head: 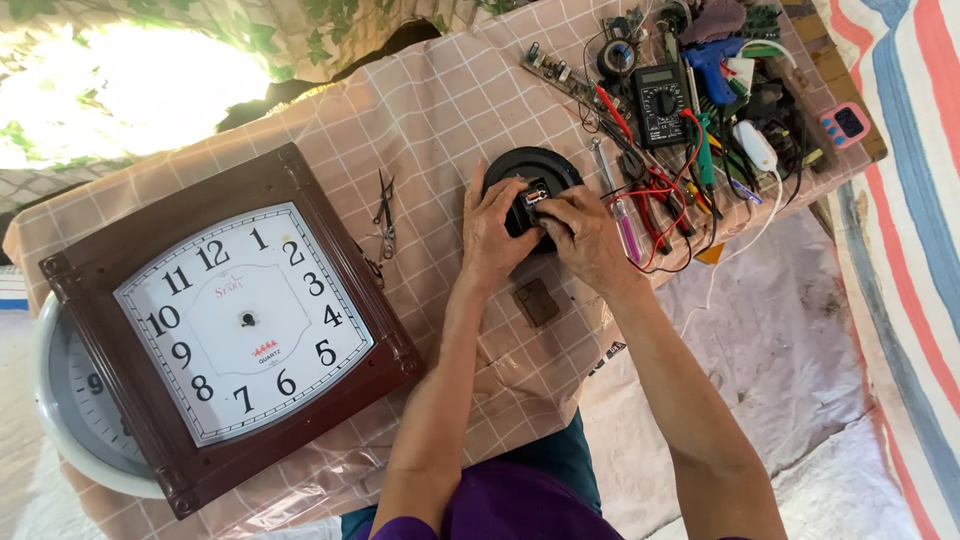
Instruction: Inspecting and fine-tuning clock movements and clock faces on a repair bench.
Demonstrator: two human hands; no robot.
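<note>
- Way over at 9 o'clock: round grey-rimmed clock [70, 420], mostly tucked under the big one.
- Just right of it, a square brown-framed wall clock [225, 325] lying face up on the checked cloth of the worktop [430, 110], no hands on the dial.
- Small scissors [385, 215] at about 2 o'clock from that frame, well clear of it.
- Left hand [492, 235] curled round the left side of the small black clock movement [530, 205], fingers bent and gripping.
- Movement itself sitting on a round black disc [535, 165], near the middle of the cloth.
- Small brown square piece [536, 302] at 6 o'clock from the hands, lying loose.
- Right hand [585, 235] closed on the movement's right side, thumb and fingertips pinching at its top.
- Pink-handled screwdriver [628, 228] just beside the right hand at 3 o'clock.
- Further up at 1 o'clock: black multimeter [662, 105] with red leads, blue glue gun [712, 60], tangle of pliers and wires.
- Pink timer [846, 124] out at the far right edge.
</note>
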